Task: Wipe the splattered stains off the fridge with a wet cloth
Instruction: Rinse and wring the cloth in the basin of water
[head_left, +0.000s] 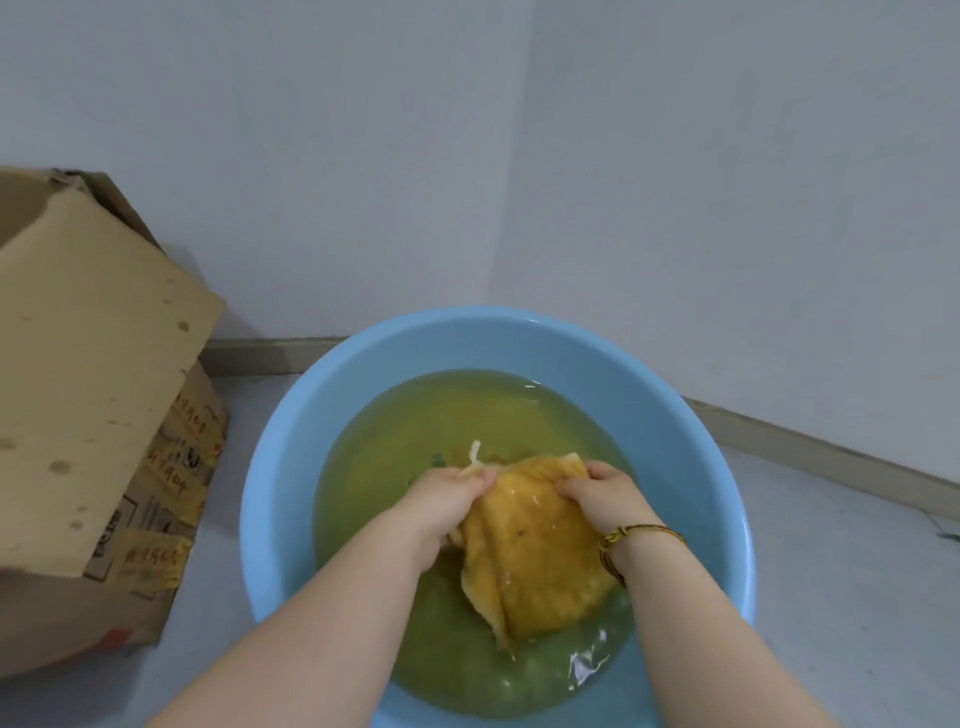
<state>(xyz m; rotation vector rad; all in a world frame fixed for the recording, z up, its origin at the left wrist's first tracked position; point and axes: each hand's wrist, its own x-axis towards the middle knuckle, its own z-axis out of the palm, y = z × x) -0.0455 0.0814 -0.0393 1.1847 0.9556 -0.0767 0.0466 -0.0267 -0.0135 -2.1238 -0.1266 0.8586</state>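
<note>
A wet yellow-orange cloth hangs over a round blue basin of cloudy yellow-green water, its lower edge dipping into the water. My left hand grips the cloth's upper left corner, where a pale strip sticks up. My right hand grips the upper right corner; a braided yellow cord circles that wrist. Between the two hands the cloth is spread out. No fridge is in view.
A worn cardboard box with an open flap stands on the grey floor to the left of the basin. The basin sits in a corner of two pale walls with a beige skirting board.
</note>
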